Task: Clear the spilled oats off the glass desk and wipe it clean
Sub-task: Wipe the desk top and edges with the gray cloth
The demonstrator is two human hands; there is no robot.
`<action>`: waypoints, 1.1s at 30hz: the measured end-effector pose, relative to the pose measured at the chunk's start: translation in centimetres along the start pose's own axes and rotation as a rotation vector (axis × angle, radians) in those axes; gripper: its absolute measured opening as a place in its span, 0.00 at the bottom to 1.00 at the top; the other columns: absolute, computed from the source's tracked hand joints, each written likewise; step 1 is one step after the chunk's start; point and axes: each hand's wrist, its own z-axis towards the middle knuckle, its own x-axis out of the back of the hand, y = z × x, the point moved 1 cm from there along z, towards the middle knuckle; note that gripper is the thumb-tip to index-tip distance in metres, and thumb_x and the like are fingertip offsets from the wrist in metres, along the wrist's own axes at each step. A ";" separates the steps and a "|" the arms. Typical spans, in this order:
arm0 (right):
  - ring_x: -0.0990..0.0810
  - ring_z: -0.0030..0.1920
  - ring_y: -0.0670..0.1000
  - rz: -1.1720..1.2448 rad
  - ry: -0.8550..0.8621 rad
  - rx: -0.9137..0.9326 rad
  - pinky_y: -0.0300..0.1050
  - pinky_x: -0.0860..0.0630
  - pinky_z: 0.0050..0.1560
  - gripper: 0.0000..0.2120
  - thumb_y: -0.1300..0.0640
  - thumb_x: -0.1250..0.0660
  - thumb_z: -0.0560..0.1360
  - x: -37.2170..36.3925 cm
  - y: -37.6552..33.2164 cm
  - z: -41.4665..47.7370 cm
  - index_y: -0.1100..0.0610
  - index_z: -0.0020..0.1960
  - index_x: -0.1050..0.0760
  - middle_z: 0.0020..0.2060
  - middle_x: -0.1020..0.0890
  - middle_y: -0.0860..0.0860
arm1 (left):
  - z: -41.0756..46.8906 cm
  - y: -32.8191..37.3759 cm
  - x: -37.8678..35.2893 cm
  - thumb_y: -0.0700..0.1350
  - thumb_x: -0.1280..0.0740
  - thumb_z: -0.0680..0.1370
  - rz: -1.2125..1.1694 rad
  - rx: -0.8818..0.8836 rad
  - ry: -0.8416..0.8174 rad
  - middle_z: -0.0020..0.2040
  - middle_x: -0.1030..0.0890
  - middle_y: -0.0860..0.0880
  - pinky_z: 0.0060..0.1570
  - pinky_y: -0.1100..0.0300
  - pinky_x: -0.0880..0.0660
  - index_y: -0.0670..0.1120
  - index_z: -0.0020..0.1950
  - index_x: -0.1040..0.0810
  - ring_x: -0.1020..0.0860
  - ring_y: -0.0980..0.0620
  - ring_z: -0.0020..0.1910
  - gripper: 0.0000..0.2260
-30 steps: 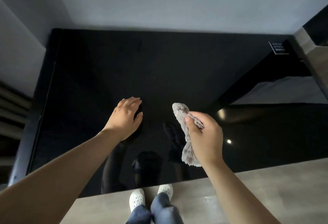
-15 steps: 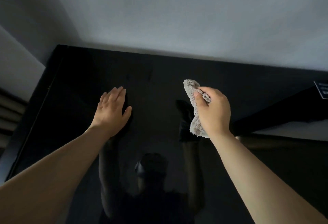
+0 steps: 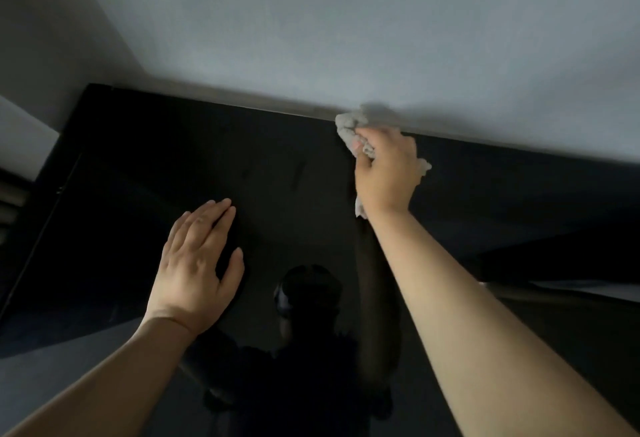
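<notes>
black glass desk (image 3: pixel 138 166), left hand (image 3: pixel 197 263) flat on it, cloth (image 3: pixel 348 128) at far edge

Indoor room, home or office unclear: glossy black glass desk (image 3: pixel 180 159) set against plain grey wall (image 3: pixel 346 38).

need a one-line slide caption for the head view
Right hand grips a grey cloth at the far edge of the black glass desk by the wall; left hand rests flat.
</notes>
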 end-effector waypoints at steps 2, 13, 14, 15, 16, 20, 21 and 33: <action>0.27 0.51 0.48 0.013 -0.058 0.087 0.34 0.38 0.48 0.15 0.62 0.32 0.73 0.3 -1.3 -3.7 0.49 0.57 0.21 0.54 0.21 0.45 | 0.0 0.1 0.0 0.50 0.43 0.77 0.006 0.000 -0.004 0.71 0.31 0.45 0.74 0.47 0.43 0.38 0.70 0.30 0.35 0.46 0.73 0.25; 0.24 0.51 0.50 0.068 -0.051 0.067 0.40 0.30 0.48 0.10 0.54 0.34 0.77 4.1 -0.5 -1.6 0.49 0.57 0.20 0.53 0.19 0.44 | 0.3 0.1 0.0 0.50 0.44 0.77 0.030 0.015 -0.027 0.71 0.31 0.45 0.75 0.52 0.47 0.39 0.70 0.30 0.35 0.46 0.73 0.25; 0.24 0.52 0.52 0.018 -0.030 0.011 0.40 0.32 0.47 0.12 0.54 0.35 0.77 3.2 -0.2 -0.2 0.50 0.59 0.21 0.53 0.19 0.46 | 0.3 0.2 0.0 0.50 0.44 0.77 0.030 0.011 -0.027 0.71 0.31 0.45 0.75 0.52 0.47 0.39 0.70 0.30 0.35 0.46 0.73 0.25; 0.24 0.53 0.53 -0.035 -0.028 -0.034 0.40 0.33 0.46 0.13 0.55 0.35 0.77 2.3 0.0 0.5 0.50 0.61 0.22 0.54 0.20 0.48 | 0.3 0.2 0.0 0.50 0.44 0.77 0.030 0.009 -0.025 0.71 0.31 0.45 0.75 0.52 0.47 0.39 0.70 0.30 0.35 0.46 0.73 0.25; 0.24 0.52 0.54 -0.078 -0.029 -0.057 0.40 0.34 0.46 0.14 0.56 0.34 0.77 1.5 -0.1 0.4 0.51 0.61 0.22 0.54 0.20 0.49 | 0.3 0.2 0.0 0.50 0.44 0.77 0.033 0.010 -0.024 0.71 0.31 0.45 0.75 0.51 0.46 0.39 0.70 0.30 0.35 0.46 0.73 0.25; 0.24 0.47 0.50 -0.074 -0.024 0.019 0.45 0.26 0.43 0.12 0.57 0.30 0.73 1.1 -1.5 -5.3 0.50 0.56 0.22 0.52 0.21 0.49 | 0.2 0.2 0.0 0.50 0.45 0.78 0.033 -0.001 -0.031 0.72 0.31 0.45 0.75 0.49 0.45 0.39 0.71 0.30 0.36 0.46 0.73 0.25; 0.24 0.46 0.49 -0.044 -0.036 0.043 0.45 0.26 0.42 0.12 0.56 0.30 0.73 1.5 -1.7 -7.1 0.50 0.56 0.22 0.51 0.21 0.47 | 0.2 0.1 0.1 0.51 0.45 0.78 0.034 0.000 -0.030 0.72 0.31 0.45 0.75 0.49 0.45 0.39 0.71 0.30 0.36 0.47 0.73 0.25; 0.25 0.50 0.50 0.008 0.034 0.010 0.43 0.25 0.46 0.11 0.57 0.31 0.75 6.5 0.3 -10.2 0.51 0.56 0.19 0.53 0.20 0.45 | 0.0 -0.2 -0.1 0.52 0.47 0.78 0.025 0.003 0.004 0.71 0.31 0.46 0.74 0.48 0.43 0.40 0.71 0.29 0.37 0.48 0.73 0.25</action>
